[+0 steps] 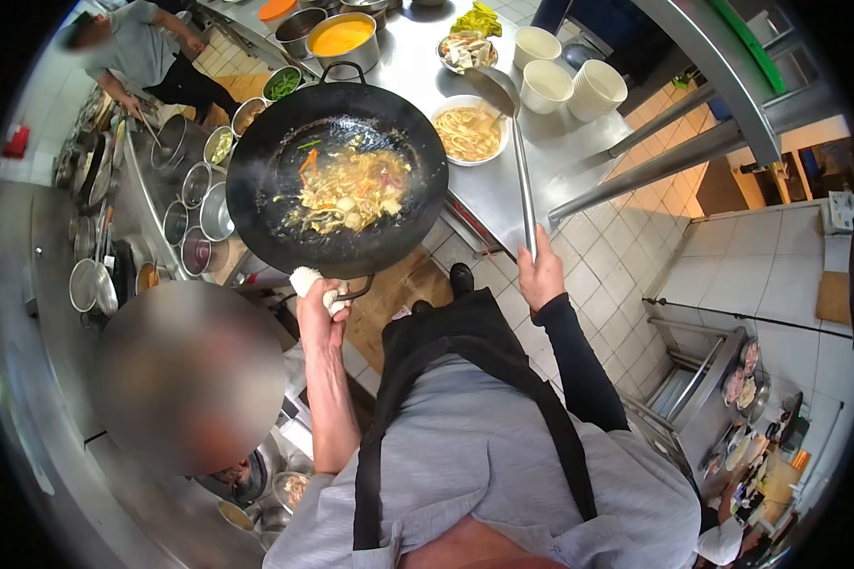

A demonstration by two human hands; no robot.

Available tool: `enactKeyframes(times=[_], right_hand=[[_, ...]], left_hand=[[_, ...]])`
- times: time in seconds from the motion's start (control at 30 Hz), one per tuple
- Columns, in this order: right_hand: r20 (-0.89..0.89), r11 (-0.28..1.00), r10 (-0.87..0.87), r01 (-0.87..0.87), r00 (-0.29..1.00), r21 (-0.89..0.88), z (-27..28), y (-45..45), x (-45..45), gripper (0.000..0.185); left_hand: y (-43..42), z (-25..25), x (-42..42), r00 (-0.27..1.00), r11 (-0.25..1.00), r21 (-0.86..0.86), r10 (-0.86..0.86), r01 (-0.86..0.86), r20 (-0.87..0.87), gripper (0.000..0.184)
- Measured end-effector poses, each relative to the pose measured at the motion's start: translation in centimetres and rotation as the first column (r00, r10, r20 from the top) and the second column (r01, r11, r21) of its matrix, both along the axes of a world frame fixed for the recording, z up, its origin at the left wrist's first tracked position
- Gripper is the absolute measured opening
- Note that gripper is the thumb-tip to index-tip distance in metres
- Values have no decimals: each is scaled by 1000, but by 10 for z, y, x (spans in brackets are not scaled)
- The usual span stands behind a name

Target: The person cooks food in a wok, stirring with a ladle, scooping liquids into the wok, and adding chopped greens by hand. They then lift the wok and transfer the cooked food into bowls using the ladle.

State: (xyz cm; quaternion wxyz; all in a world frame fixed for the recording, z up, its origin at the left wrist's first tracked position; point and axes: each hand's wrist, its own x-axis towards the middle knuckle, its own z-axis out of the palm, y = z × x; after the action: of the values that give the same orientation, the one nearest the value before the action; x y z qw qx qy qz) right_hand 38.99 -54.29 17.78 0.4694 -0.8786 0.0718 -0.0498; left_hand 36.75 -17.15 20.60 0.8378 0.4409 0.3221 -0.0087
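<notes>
My left hand (319,311) is closed on the near handle of a large black wok (261,194), with a folded white cloth (306,281) in the grip. Inside the wok lies a loose mix (356,194) of yellowish bits with some orange and green strips. My right hand (543,273) grips the long handle of a metal ladle (522,161). The ladle's bowl is over the steel counter, beside a white bowl (438,116) of noodles (469,135) in pale broth, right of the wok.
Paper bowls (598,90), a dish of sliced food (468,51) and a pot of orange liquid (342,38) stand on the steel counter (560,152). Metal containers (216,211) line the left. Another person (147,47) works at the upper left. A blurred round area covers the lower left.
</notes>
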Motion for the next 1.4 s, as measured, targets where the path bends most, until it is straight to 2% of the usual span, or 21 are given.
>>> enactKeyframes(times=[0.07,0.17,0.27,0.37,0.4,0.43,0.47,0.5,0.53,0.63,0.77,0.83,0.87,0.97,1.0,1.1,1.2,1.27,1.33,1.37,1.4], right_hand=[[41,999,-12,13,999,-29,2,4,-6,49],[28,986,-11,6,1000,165,9,17,-24,52],[-167,821,75,34,983,571,35,42,-47,57],[-235,674,167,63,958,736,-10,66,-60,61],[-252,735,252,-15,935,678,-31,65,-56,60],[-46,869,225,-179,973,462,-46,59,-47,59],[174,941,249,-280,953,188,-58,52,-25,57],[374,949,315,-297,872,-106,-63,49,-1,57],[65,959,284,-284,957,1,-34,51,14,50],[15,962,247,-244,969,-121,8,71,77,45],[187,967,252,-253,950,-20,17,113,121,44],[100,931,345,-354,933,91,30,123,123,45],[88,915,394,-400,915,55,18,123,120,46],[283,881,471,-430,835,-199,-1,92,96,49],[213,877,461,-407,861,-254,-2,71,80,50],[-19,847,339,-314,940,-429,14,-10,60,52],[2,738,203,-152,979,-657,67,-6,88,52],[175,856,102,4,979,-516,64,41,124,51],[181,962,25,26,983,-271,45,86,165,48],[271,991,-8,45,963,-129,31,103,179,47],[253,996,-22,43,967,-76,29,111,180,48]], left_hand=[[8,-4,3,1000,999,-40,-21,21,-2,14],[22,-13,0,998,992,-114,-51,54,24,14],[33,-16,6,995,969,-227,-93,95,22,13],[45,-18,15,988,908,-391,-145,150,45,14],[46,-21,18,987,920,-359,-150,158,49,14],[41,-25,22,987,932,-325,-155,163,50,14],[35,-26,28,986,944,-285,-155,166,58,14],[27,-19,34,987,970,-187,-144,154,65,13],[20,-13,38,985,979,-128,-148,159,93,13],[7,1,57,973,985,15,-174,174,153,13],[10,17,85,962,969,122,-231,214,148,13],[18,19,103,959,958,151,-262,245,107,14],[24,21,110,949,953,129,-289,273,129,14],[40,31,140,936,952,70,-305,297,175,14],[56,24,151,923,943,38,-333,332,195,16],[81,16,189,924,928,64,-371,367,88,15],[98,18,202,901,903,34,-429,428,58,19],[101,22,207,877,879,24,-476,476,59,16],[95,28,214,855,858,76,-514,509,77,15],[92,29,218,844,848,104,-529,521,91,14],[92,31,223,834,835,129,-546,535,76,14]])
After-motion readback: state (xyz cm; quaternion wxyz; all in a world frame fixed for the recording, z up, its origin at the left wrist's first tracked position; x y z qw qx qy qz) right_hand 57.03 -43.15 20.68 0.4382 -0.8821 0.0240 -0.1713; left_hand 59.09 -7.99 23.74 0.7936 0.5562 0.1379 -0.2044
